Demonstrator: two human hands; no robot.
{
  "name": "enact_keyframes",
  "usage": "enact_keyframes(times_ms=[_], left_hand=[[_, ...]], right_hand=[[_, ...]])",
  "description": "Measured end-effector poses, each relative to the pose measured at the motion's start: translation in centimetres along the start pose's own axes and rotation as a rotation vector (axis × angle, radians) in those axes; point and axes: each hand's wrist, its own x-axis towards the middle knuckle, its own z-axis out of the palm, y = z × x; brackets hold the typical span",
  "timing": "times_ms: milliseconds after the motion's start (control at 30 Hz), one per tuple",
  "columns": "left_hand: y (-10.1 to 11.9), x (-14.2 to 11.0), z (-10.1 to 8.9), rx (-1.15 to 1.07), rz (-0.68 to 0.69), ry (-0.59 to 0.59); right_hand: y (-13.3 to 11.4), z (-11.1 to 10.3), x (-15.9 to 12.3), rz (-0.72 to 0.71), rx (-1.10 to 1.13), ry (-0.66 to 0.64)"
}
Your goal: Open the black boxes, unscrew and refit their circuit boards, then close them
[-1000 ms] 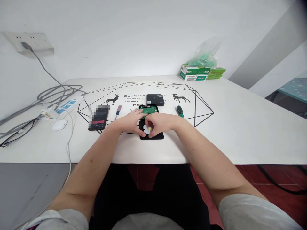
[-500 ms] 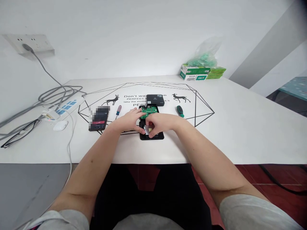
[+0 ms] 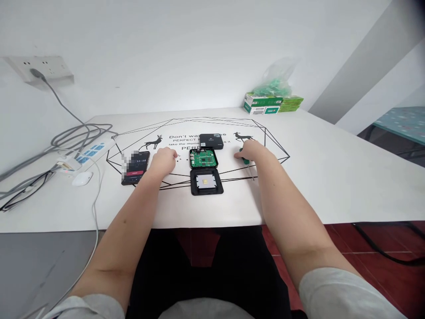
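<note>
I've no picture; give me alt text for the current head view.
The right hand is on a green-handled screwdriver; the left hand, its grasp unclear, is between a phone and a black case holding a green circuit board. In front lies a black panel with a silvery plate; behind, a black box.

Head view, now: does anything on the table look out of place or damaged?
No spill or damage shows. Tiny dark bits lie loose beside the left hand, too small to identify. The circuit board sits exposed, with the cover off in front. The phone looks blocky, apparently image masking.
</note>
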Motion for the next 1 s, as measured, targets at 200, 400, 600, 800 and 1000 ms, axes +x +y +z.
enact_keyframes(times_ms=[200, 400, 600, 800, 1000], left_hand=[[-0.3, 0.3, 0.6, 0.024, 0.006, -0.041], [-0.1, 0.3, 0.9, 0.063, 0.023, -0.041], [0.6, 0.1, 1.0, 0.095, 0.04, -0.021], [1.5, 0.1, 1.0, 0.11, 0.046, -0.001], [1.7, 0.1, 1.3, 0.058, 0.129, 0.03]], right_hand=[[-1.0, 0.3, 0.4, -0.055, 0.35, 0.071], [-5.4, 2.0, -1.4, -0.396, 1.109, 0.142], [-9.1, 4.8, -4.5, -0.569, 0.937, 0.261], [-9.0, 5.3, -5.7, -0.767, 0.806, 0.366], [-9.1, 5.5, -5.5, -0.787, 0.701, 0.369]])
